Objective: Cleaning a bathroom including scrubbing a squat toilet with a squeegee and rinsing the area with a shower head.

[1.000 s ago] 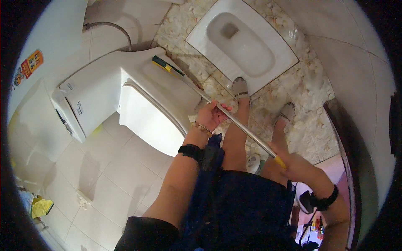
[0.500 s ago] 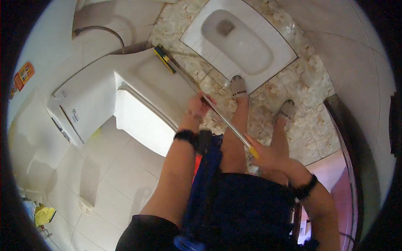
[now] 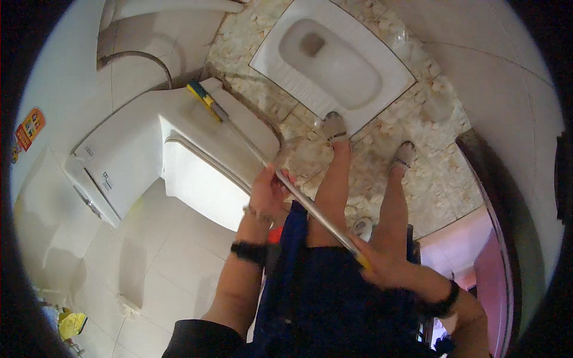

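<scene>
A long-handled scrub brush (image 3: 305, 204) slants across the middle, with a metal pole and a yellow grip end. Its yellow and dark green head (image 3: 205, 100) is at the outer side of a white toilet (image 3: 185, 116); I cannot tell whether the bristles press on it. Partway along the pole, my left hand (image 3: 267, 188) is closed around it. Lower down, my right hand (image 3: 385, 261) grips the yellow end. Near the left hand is the toilet's white lid or seat panel (image 3: 200, 188).
A white squat toilet (image 3: 385, 62) is set in the patterned tile floor (image 3: 439, 173) ahead. My sandalled feet (image 3: 335, 126) stand just this side of it. A hose (image 3: 140, 53) curves by the left wall. At right runs a dark door edge (image 3: 486, 191).
The brush head has shifted left and a little nearer along the toilet's side. Both my hands have come nearer with the pole, keeping hold of it.
</scene>
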`<control>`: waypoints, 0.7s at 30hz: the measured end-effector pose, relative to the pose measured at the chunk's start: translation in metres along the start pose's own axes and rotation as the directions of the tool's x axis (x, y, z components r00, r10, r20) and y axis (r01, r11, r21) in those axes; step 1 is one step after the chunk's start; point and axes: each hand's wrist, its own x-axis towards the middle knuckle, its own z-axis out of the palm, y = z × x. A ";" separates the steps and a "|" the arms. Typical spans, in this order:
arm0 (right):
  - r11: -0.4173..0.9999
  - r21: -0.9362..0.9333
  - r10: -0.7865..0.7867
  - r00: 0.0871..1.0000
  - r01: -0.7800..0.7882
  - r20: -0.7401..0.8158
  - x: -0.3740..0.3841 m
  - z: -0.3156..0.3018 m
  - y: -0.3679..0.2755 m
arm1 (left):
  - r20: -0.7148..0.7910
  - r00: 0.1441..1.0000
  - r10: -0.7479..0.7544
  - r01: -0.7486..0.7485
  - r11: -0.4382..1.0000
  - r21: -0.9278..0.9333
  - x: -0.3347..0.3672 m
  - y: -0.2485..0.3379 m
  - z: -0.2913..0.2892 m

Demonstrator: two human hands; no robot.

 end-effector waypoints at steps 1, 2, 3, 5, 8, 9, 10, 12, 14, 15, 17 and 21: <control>0.985 0.028 0.169 0.984 -0.168 -0.063 0.018 -0.019 -0.036 | 0.016 1.000 0.026 -0.026 1.000 -0.010 0.034 0.003 -0.013; 0.941 0.065 0.339 0.932 -0.333 -0.128 0.045 -0.040 -0.080 | 0.040 0.998 0.049 -0.048 0.999 -0.023 0.070 0.007 -0.022; 0.942 0.161 0.321 0.932 -0.295 -0.171 0.065 -0.049 -0.088 | 0.039 0.998 0.055 -0.053 0.998 -0.040 0.101 0.008 -0.021; 0.939 0.233 0.301 0.931 -0.252 -0.206 0.080 -0.052 -0.081 | 0.030 0.997 0.074 -0.072 0.995 -0.073 0.127 0.017 -0.013; 0.959 -0.024 0.261 0.914 -0.282 -0.312 0.070 -0.053 -0.061 | -0.075 0.989 0.127 -0.115 0.981 0.154 0.118 -0.001 -0.006; 0.909 -0.009 0.402 0.884 -0.416 -0.237 0.053 -0.046 -0.070 | 0.062 0.982 0.178 -0.188 0.900 0.393 0.092 -0.023 -0.011; 0.914 -0.218 0.254 0.902 -0.343 -0.350 0.033 -0.017 -0.032 | 0.065 0.981 0.181 -0.186 0.806 0.562 0.099 -0.049 -0.036; 0.874 -0.228 0.339 0.874 -0.430 -0.350 -0.029 0.023 0.007 | -0.090 0.972 -0.218 0.222 0.975 0.030 0.050 -0.108 0.001; 0.853 -0.117 0.484 0.855 -0.509 -0.188 -0.043 0.025 -0.016 | 0.076 0.979 0.190 -0.197 0.779 0.596 0.039 -0.139 -0.017; 0.851 -0.111 0.482 0.847 -0.513 -0.224 -0.047 0.026 -0.015 | -0.107 0.994 -0.029 0.058 0.958 0.280 0.036 -0.140 -0.006; 0.841 -0.115 0.486 0.832 -0.528 -0.266 -0.041 0.012 -0.022 | -0.178 0.937 -0.301 0.284 0.952 -0.115 0.044 -0.130 0.008; 0.799 -0.296 0.431 0.841 -0.524 -0.327 0.072 -0.059 -0.079 | -0.253 0.963 0.093 -0.079 0.995 0.066 0.114 -0.018 -0.007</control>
